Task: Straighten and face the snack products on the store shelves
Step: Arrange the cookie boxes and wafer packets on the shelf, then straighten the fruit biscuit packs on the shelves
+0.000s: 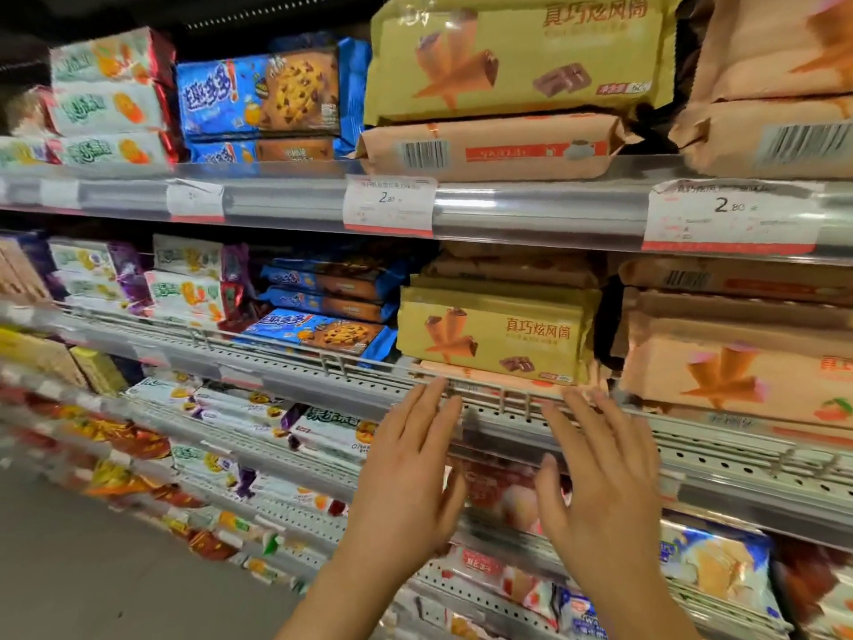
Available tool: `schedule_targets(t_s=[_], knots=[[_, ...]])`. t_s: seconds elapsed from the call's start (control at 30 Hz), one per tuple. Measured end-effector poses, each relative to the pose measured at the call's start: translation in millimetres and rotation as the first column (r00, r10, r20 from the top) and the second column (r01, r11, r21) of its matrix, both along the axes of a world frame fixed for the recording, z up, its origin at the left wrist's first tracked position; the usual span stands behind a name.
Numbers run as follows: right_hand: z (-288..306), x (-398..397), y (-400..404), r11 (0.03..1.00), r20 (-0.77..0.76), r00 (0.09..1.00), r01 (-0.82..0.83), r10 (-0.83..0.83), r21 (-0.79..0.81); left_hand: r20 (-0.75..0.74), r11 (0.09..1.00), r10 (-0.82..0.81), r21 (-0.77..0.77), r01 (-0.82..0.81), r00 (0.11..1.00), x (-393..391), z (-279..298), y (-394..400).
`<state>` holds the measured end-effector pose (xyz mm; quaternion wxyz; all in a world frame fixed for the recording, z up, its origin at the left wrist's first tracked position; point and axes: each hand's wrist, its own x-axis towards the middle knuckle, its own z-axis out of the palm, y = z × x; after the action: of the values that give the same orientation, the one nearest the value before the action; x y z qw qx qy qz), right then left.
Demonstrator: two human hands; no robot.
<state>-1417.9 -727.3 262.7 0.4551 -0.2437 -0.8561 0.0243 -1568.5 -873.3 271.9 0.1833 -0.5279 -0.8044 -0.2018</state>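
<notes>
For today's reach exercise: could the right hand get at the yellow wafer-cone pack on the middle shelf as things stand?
Probably yes. The right hand is open, fingers straight, just below the yellow wafer-cone pack. Only the low wire rail along the shelf edge lies between them, and the pack's front stands clear above it.

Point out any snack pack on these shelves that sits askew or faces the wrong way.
On the middle shelf, the blue chocolate-chip cookie pack lies flat and skewed, its front turned upward, unlike the blue packs stacked behind it. On the top shelf, the peach wafer pack under the yellow wafer-cone pack shows its barcode edge, not its front.
</notes>
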Motion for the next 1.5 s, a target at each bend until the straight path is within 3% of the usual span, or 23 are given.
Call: schedule_targets(t_s=[0.3,0.53,0.7,0.83,1.03,1.2,1.33,1.5], knots=[[-14,-31,-2,0.991,-0.146,0.982,0.128,-0.12,0.045,0.1,0.981,0.179,0.056,-0.186,0.979,-105,-2,-72],[-19,-61,-23,0.951,-0.229,0.931,0.305,-0.285,0.059,0.084,0.98,0.183,0.068,-0.189,0.979,-208,-3,-128],[-5,-79,-49,0.901,-0.122,0.892,0.427,-0.434,-0.081,0.029,0.972,0.207,-0.118,-0.203,0.978,-263,-8,-139],[-2,-109,-83,0.875,-0.123,0.867,0.475,-0.483,-0.091,0.03,0.985,0.136,-0.113,-0.131,0.99,-283,-8,-145],[-5,-188,-153,0.962,0.055,0.961,0.271,-0.27,-0.018,0.042,0.997,0.055,-0.054,-0.052,0.998,-299,7,-151],[1,-227,-167,0.992,0.202,0.973,0.124,-0.116,-0.028,0.077,1.0,0.027,0.011,-0.028,0.997,-302,10,-152],[8,-240,-168,0.978,0.341,0.924,0.203,-0.174,-0.052,0.104,0.998,0.04,0.038,-0.044,0.994,-300,16,-148],[10,-247,-168,0.958,0.404,0.893,0.265,-0.201,-0.11,0.127,0.998,0.051,0.032,-0.055,0.991,-303,21,-145]])
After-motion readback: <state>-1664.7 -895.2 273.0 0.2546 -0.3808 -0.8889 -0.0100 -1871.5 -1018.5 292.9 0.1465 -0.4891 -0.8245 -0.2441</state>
